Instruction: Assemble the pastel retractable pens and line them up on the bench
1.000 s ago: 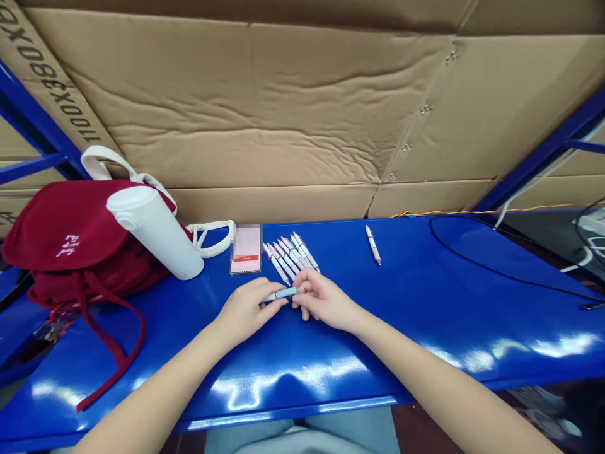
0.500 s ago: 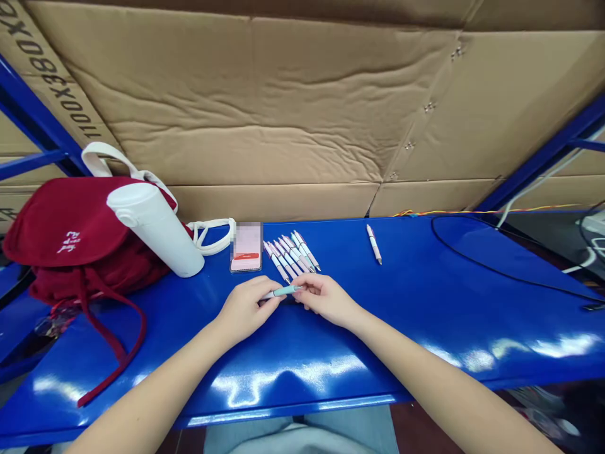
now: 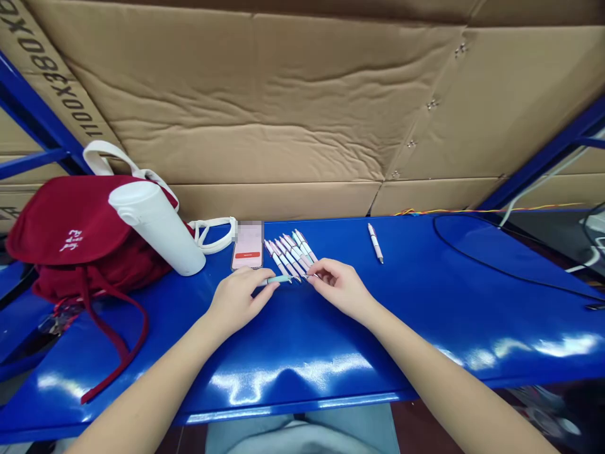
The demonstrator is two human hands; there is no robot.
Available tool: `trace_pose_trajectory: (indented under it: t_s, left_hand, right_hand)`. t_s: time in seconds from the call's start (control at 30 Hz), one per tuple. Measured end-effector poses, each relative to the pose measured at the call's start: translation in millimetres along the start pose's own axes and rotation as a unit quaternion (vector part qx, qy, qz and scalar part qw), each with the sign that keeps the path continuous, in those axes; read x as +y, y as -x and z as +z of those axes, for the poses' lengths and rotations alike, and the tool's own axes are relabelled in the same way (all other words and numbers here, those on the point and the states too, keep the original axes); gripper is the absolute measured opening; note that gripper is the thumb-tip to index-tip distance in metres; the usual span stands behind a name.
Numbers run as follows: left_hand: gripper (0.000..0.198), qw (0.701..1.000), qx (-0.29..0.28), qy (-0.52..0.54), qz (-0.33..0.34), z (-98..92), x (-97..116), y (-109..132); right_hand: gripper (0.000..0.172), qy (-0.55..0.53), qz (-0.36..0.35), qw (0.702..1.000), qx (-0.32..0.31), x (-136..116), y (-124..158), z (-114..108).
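My left hand (image 3: 240,296) is closed around a mint-green and white pen (image 3: 278,279), which lies almost level and points right. Just right of the pen's end, my right hand (image 3: 338,285) is pinched. A tiny pale piece shows at its fingertips, too small to name, with a slight gap between it and the pen. Behind both hands several pink, white and mint pens (image 3: 289,253) lie side by side on the blue table; my right fingers partly cover the row's near end. Farther right lies a single pink and white pen (image 3: 375,243).
A phone (image 3: 248,246) lies left of the pen row. Beside it are a white bottle (image 3: 158,227) and a red bag (image 3: 85,221) with white straps. A black cable (image 3: 496,261) crosses the blue table (image 3: 416,315) on the right. Cardboard (image 3: 265,113) stands behind.
My right hand has moved right, away from the pen's tip, and a gap has opened there. My left hand has shifted slightly left and up with the pen.
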State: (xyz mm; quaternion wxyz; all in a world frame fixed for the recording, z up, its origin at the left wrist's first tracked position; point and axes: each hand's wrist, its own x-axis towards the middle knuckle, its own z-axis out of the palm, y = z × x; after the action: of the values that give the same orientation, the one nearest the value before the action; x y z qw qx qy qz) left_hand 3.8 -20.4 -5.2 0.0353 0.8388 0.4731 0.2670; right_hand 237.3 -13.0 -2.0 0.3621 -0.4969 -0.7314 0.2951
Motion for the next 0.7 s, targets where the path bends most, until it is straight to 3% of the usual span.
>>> trace_pose_trajectory:
  t_s: [0.7]
  left_hand:
    - [0.024,0.998,-0.053,0.008,0.012,1.3,6.3,1.7]
  right_hand:
    - [0.006,0.068,-0.112,0.991,-0.014,-2.0,6.3,9.0]
